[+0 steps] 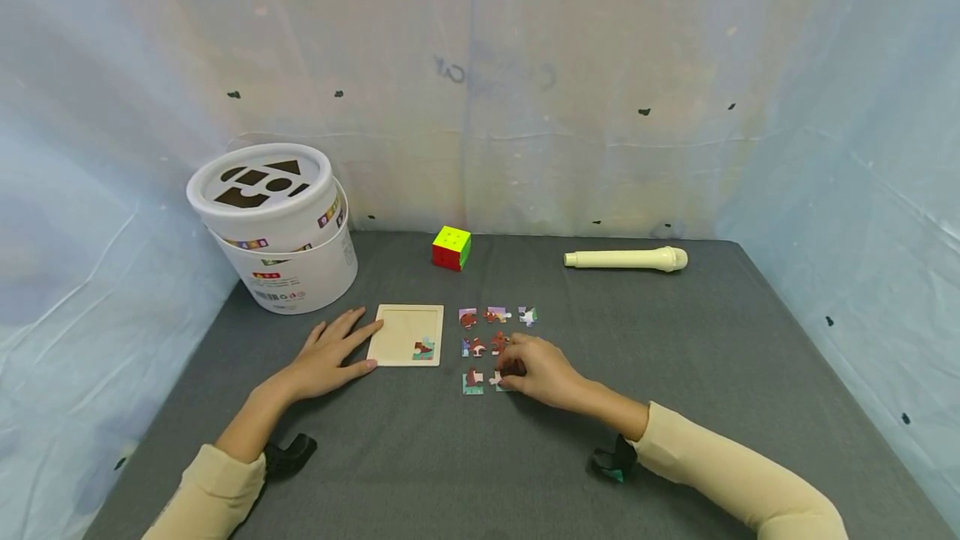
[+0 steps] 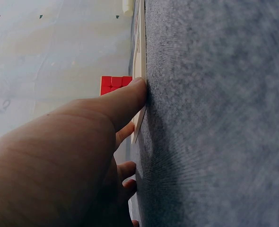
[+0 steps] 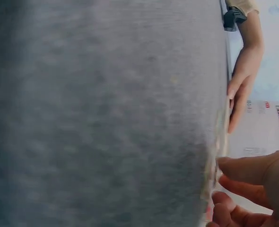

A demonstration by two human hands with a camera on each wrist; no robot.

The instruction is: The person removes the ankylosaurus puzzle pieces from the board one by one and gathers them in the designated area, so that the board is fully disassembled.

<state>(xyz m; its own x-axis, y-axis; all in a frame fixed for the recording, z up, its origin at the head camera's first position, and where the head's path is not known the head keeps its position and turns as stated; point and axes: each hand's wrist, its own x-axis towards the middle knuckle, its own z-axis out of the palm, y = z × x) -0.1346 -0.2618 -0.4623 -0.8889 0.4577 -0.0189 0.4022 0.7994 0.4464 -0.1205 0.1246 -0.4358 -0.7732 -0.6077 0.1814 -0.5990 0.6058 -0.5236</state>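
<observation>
A square wooden puzzle tray point(image 1: 393, 333) lies on the grey table, with one puzzle piece point(image 1: 423, 348) in its lower right corner. My left hand point(image 1: 327, 361) rests spread beside it, thumb and forefinger on its left edge; the left wrist view shows the thumb point(image 2: 125, 97) against that edge. To the tray's right, loose jigsaw pieces point(image 1: 473, 382) lie in rows. Over the lower row, my right hand point(image 1: 546, 372) has curled fingers and pinches a white-and-teal puzzle piece point(image 1: 496, 380), partly hidden by the thumb. The right wrist view is blurred around those fingertips.
A white bucket point(image 1: 300, 277) with a shape-hole lid stands at the back left. Behind the tray sits a puzzle cube point(image 1: 451, 248) with yellow, red and green faces. A cream toy microphone point(image 1: 626, 259) lies at the back right. Pale sheeting point(image 1: 525, 173) hangs around the table.
</observation>
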